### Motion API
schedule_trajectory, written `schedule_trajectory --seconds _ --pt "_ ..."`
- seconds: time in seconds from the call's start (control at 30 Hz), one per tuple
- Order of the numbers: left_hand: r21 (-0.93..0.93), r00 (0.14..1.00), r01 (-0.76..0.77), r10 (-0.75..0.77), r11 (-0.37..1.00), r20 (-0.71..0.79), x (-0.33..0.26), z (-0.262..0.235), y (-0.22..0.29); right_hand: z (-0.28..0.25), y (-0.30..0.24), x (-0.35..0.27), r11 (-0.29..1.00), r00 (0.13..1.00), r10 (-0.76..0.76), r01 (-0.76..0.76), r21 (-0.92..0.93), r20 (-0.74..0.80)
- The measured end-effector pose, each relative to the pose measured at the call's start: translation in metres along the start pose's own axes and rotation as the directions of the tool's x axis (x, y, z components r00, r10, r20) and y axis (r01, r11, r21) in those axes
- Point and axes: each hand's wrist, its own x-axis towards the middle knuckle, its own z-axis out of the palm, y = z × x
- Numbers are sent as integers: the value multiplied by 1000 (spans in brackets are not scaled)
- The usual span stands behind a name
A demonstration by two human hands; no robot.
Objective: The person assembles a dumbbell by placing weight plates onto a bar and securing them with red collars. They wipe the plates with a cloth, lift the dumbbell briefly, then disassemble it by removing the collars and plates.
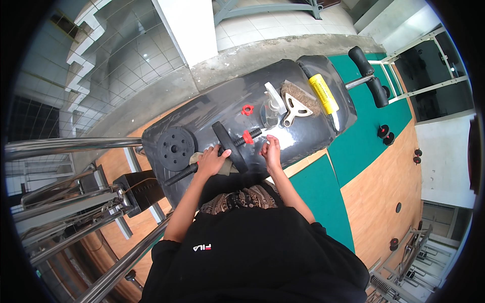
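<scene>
A dumbbell bar (pixel 181 174) with dark threaded ends lies slantwise across the near side of a black padded bench (pixel 222 101). One round black weight plate (pixel 229 146) stands on edge on it, and a red star-shaped collar nut (pixel 247 137) sits on the thread beyond. My left hand (pixel 212 162) is closed around the bar beside the plate, its thumb against the plate. An olive cloth (pixel 227 167) shows under that hand. Just right of the bar's far end, my right hand (pixel 272 150) is raised with fingers loosely bent, nothing visible in them.
On the bench lie another weight plate (pixel 176 148), a loose red collar nut (pixel 247 110), a clear container (pixel 271 113), a bristle brush (pixel 299 101) with a pale handle and a yellow cylinder (pixel 323 94). Metal machine rails (pixel 91 144) stand left; small dumbbells (pixel 386 134) rest on the floor right.
</scene>
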Motion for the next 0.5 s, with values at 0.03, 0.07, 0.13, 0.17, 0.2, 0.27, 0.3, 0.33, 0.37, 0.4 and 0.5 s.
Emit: schedule_trajectory --seconds 0.03,0.07,0.13,0.17,0.2,0.27,0.3,0.33,0.37,0.4,0.5 --pt "-5 1000 1 -1 1000 -6 0 0 0 1 1 -1 999 999 11 -9 38 -36" --pt "-1 1000 6 -6 1000 -17 0 0 0 2 2 -1 998 999 -39 38 40 16" --pt "1 1000 -1 1 1000 2 0 1 -1 8 5 1 986 988 -151 153 63 -33" --pt "12 1000 -1 1 1000 -3 1 1 -1 10 7 2 983 990 -138 136 124 7" --pt "8 1000 -3 3 1000 4 1 1 -1 11 7 3 978 993 -114 109 176 20" --pt "20 1000 0 0 1000 -3 1 1 -1 10 8 4 978 994 -60 40 206 92" --pt "6 1000 -6 6 1000 -1 1 1 -1 7 8 4 983 989 -27 -1 182 148" --pt "0 1000 -5 5 1000 -3 1 0 -1 3 7 3 986 967 10 -52 161 256" --pt "4 1000 4 -4 1000 -9 1 0 -1 -1 7 1 993 979 45 -65 97 201" --pt "-10 1000 2 -2 1000 -2 1 0 -1 -6 7 0 995 977 82 -91 38 197" --pt "-18 1000 9 -9 1000 -2 1 -1 -1 -8 11 -4 998 982 62 -66 17 181"
